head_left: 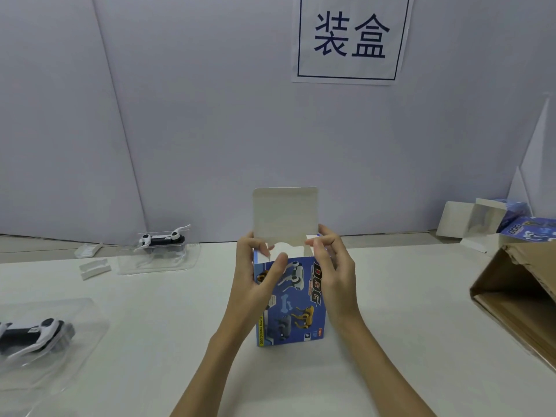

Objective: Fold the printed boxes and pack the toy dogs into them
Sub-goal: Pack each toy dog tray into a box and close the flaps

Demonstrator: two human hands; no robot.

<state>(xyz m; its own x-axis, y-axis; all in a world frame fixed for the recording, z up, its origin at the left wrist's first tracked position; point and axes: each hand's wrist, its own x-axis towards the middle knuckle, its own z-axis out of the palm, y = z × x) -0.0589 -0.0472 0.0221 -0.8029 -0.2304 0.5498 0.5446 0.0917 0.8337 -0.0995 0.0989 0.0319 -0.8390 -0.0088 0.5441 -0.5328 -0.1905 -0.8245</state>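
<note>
Starting at the far left, a toy dog [36, 335] is seen lying in a clear blister tray [75, 314], cut off by the frame edge, so only part of it can be made out. Further back another toy dog [161, 237] sits in its own tray, with small white card pieces [94, 269] beside it on the tabletop [150, 341]. These dogs are probably light, hard plastic with thin legs and tails, so they're best picked up by the tray rim or the body, not the skinny bits.

In the middle, the printed box [290, 302] is stood upright on the tabletop, top flap [285, 215] sticking straight up. The left hand [255, 275] is curled round the box's left upper edge, thumb across the front. The right hand [328, 272] is pinching the right side flap near the top. It's thin card, judged light and easily creased, so it's better held at the corners and folds than squeezed mid-panel. What's inside the box can't be seen, and neither can the bottom closure.

On the right, more boxes [511, 221] are lying open and partly blurred, and a brown carton [517, 302] is cut off by the edge.
</note>
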